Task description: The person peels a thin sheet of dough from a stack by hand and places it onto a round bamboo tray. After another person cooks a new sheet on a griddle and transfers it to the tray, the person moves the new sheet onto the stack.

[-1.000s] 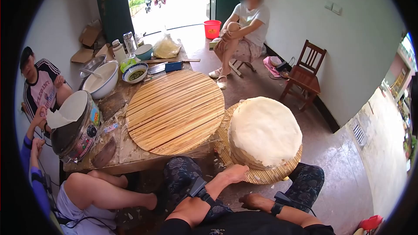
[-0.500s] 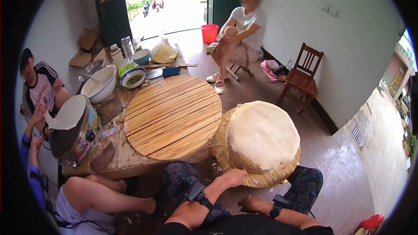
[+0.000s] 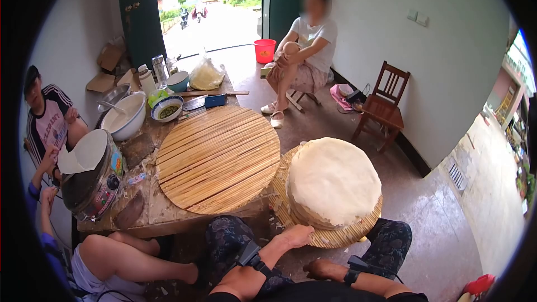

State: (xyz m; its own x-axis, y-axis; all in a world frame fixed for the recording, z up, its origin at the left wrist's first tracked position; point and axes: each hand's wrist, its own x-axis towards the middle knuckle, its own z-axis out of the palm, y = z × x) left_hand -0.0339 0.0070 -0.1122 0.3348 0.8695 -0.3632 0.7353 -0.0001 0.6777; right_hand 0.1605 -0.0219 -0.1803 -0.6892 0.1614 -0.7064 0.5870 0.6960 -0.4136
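A tall stack of thin, pale round dough sheets [image 3: 335, 182] rests on a round woven mat [image 3: 283, 204] in front of my knees. My left hand [image 3: 295, 236] is at the near edge of this mat, below the stack. Its fingers are curled together, and what they hold, if anything, is hidden. Lower and further right, my right hand [image 3: 325, 269] hangs in shadow near my knee, apart from the stack. Its fingers are too dark to read. Left of the stack, a large round slatted board [image 3: 218, 159] lies on the low table [image 3: 140, 207].
At left stands a round electric griddle [image 3: 92, 190] with a pale sheet [image 3: 84, 151] draped over it, beside a co-worker's hands. Behind are a batter basin [image 3: 126, 117] and a sauce bowl [image 3: 166, 109]. A person [image 3: 307, 50] sits near the doorway; a wooden chair [image 3: 383, 112] stands right.
The camera view has shifted slightly, so the scene sits a little lower and further left. My hands and the stack keep nearly the same places relative to each other.
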